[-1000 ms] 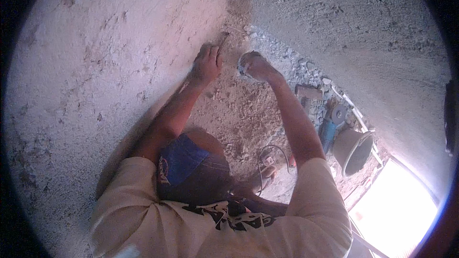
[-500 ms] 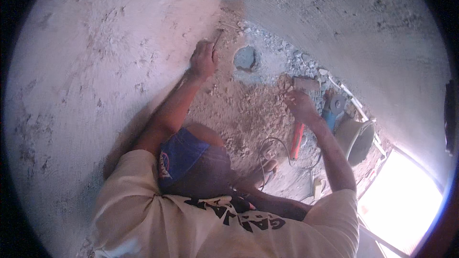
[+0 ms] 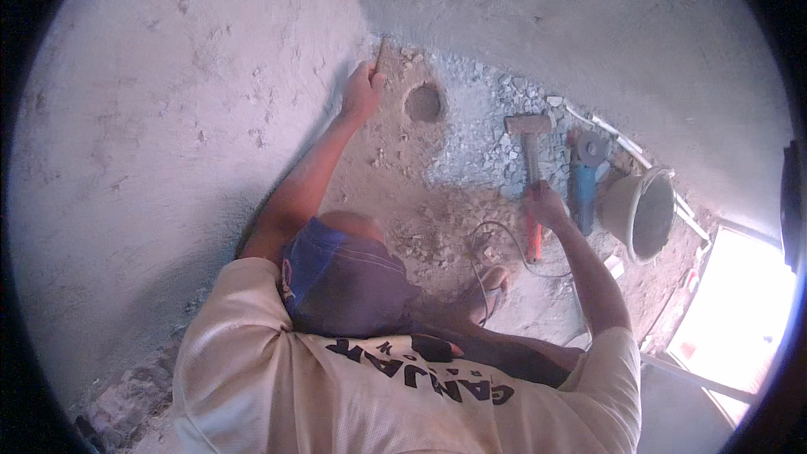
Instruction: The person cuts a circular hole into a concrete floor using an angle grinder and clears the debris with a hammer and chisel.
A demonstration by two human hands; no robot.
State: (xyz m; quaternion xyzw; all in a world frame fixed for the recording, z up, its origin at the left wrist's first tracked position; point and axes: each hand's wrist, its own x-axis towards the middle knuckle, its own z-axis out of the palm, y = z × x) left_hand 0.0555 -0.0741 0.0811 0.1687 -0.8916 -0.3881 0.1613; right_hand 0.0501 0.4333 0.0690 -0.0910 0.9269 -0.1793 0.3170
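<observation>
My left hand (image 3: 361, 94) is closed around a thin brownish bar that looks like a chisel (image 3: 383, 52), its far end near the wall corner. Just right of it is a round hole (image 3: 423, 102) in the dirt. My right hand (image 3: 548, 204) grips a club hammer by its handle (image 3: 534, 240), which is red at the lower end. Its blocky, dusty head (image 3: 529, 124) points away from me over broken rubble. Beside the hammer, a blue angle grinder (image 3: 583, 189) lies on the rubble, apart from my hand.
A dusty bucket (image 3: 618, 210) lies tilted at the right, by a pale pipe (image 3: 618, 141) along the wall. A dark cord (image 3: 477, 244) loops near my foot (image 3: 498, 279). Plastered walls rise left (image 3: 168, 118) and right (image 3: 588, 25). A bright opening (image 3: 740, 303) is at lower right.
My right hand has shifted from near the hammer's head down along its handle. The hammer's head now sits farther from the hand. My left hand still holds the chisel, now standing more upright in view.
</observation>
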